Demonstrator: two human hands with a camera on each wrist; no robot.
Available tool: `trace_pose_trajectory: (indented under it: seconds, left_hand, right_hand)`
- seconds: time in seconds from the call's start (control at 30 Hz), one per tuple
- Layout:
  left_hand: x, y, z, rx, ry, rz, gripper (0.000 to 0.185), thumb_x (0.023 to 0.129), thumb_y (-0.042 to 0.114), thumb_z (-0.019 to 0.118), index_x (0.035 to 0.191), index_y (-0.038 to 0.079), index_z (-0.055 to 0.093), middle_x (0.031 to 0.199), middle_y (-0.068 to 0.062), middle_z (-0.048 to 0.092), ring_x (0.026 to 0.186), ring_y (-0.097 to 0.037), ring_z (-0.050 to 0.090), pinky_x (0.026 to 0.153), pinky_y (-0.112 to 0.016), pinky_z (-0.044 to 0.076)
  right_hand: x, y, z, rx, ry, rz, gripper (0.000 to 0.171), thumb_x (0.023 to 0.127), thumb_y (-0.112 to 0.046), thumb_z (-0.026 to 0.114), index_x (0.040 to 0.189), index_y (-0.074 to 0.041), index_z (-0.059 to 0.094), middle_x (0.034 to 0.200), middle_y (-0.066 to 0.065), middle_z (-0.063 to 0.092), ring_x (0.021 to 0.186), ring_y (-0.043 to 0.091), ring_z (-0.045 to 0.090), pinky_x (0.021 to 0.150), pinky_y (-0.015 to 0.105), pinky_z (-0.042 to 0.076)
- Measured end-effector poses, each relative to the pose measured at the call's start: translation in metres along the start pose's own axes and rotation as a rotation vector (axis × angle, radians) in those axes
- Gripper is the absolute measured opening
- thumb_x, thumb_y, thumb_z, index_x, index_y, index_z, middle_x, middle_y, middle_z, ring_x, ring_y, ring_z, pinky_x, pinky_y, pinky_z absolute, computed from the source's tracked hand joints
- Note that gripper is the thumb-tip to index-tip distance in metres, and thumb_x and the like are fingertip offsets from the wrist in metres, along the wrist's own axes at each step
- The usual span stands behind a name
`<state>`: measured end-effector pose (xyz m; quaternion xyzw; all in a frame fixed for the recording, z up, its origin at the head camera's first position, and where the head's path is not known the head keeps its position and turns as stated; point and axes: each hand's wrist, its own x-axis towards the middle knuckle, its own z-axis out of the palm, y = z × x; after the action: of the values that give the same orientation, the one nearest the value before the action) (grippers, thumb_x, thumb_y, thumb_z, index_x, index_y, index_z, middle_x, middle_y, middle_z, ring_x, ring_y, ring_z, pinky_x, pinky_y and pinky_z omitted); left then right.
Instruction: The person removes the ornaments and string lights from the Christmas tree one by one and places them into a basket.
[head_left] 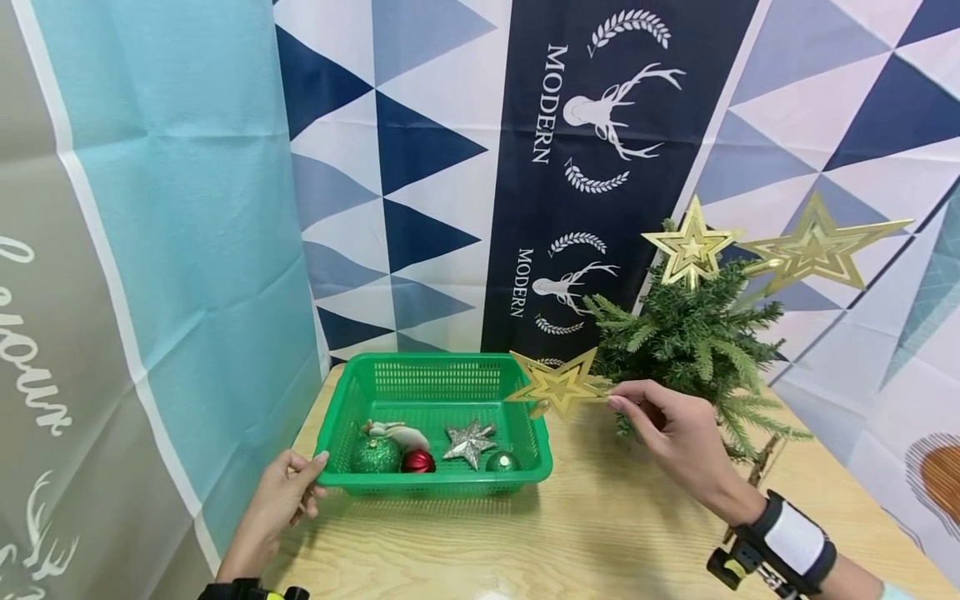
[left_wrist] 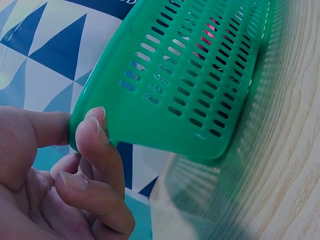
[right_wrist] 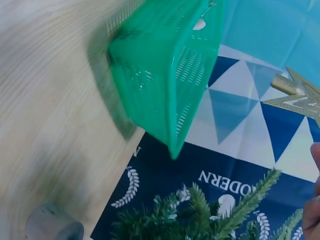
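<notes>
A green plastic basket [head_left: 352, 392] sits on the wooden table. Inside lie a glittery green ball [head_left: 376, 455], a red ball [head_left: 417, 461], a silver star [head_left: 468, 442], a small green ball [head_left: 502, 461] and a white ornament [head_left: 397, 433]. My left hand [head_left: 288, 492] pinches the basket's near left corner [left_wrist: 87, 127] between thumb and fingers. My right hand [head_left: 663, 425] pinches a gold star [head_left: 558, 385] by one point, holding it above the basket's right rim, beside a small green tree [head_left: 693, 346]. The gold star [right_wrist: 295, 97] shows at the edge of the right wrist view.
The tree carries two gold stars [head_left: 690, 246] [head_left: 817, 246] near its top and stands at the table's right rear. Patterned fabric backdrops [head_left: 480, 167] close in the table behind and at both sides. Bare wooden tabletop [head_left: 600, 533] lies in front of the basket.
</notes>
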<state>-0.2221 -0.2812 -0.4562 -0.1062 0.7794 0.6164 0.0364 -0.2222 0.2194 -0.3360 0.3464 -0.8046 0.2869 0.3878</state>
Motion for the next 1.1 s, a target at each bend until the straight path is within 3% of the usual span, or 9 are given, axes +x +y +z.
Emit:
trace_pose_trajectory:
  seconds: [0.33, 0.7, 0.9, 1.1]
  left_hand:
    - [0.000, -0.001, -0.001, 0.005, 0.005, -0.004, 0.042, 0.106, 0.043, 0.058, 0.101, 0.005, 0.043, 0.076, -0.006, 0.067, 0.050, -0.017, 0.057, 0.044, -0.029, 0.036]
    - [0.001, -0.002, -0.001, 0.000, 0.010, -0.014, 0.041, 0.107, 0.042, 0.058, 0.101, 0.004, 0.043, 0.075, -0.005, 0.067, 0.051, -0.016, 0.057, 0.045, -0.029, 0.036]
    - [0.002, -0.002, 0.000, -0.005, 0.011, -0.004, 0.039, 0.107, 0.041, 0.057, 0.101, 0.004, 0.043, 0.076, -0.006, 0.067, 0.051, -0.016, 0.057, 0.045, -0.029, 0.036]
    - [0.003, -0.003, 0.001, -0.014, 0.012, -0.006, 0.038, 0.107, 0.039, 0.057, 0.100, 0.004, 0.044, 0.077, -0.006, 0.068, 0.051, -0.016, 0.058, 0.044, -0.028, 0.036]
  right_hand:
    - [-0.005, -0.008, 0.018, 0.029, -0.107, 0.026, 0.033, 0.083, 0.010, 0.078, 0.107, -0.012, 0.074, 0.090, -0.004, 0.075, 0.059, -0.003, 0.051, 0.056, 0.012, 0.040]
    - [-0.012, -0.012, 0.036, 0.018, -0.160, 0.069, 0.030, 0.087, 0.004, 0.079, 0.105, -0.019, 0.073, 0.090, -0.010, 0.074, 0.059, -0.004, 0.049, 0.055, 0.011, 0.039]
    - [-0.019, -0.017, 0.048, 0.029, -0.161, 0.044, 0.030, 0.087, 0.006, 0.078, 0.103, -0.019, 0.072, 0.087, -0.015, 0.070, 0.058, -0.006, 0.045, 0.054, 0.011, 0.037]
    - [-0.025, -0.021, 0.058, 0.034, -0.210, 0.088, 0.025, 0.090, 0.000, 0.078, 0.102, -0.021, 0.073, 0.082, -0.022, 0.063, 0.056, -0.007, 0.043, 0.053, 0.011, 0.036]
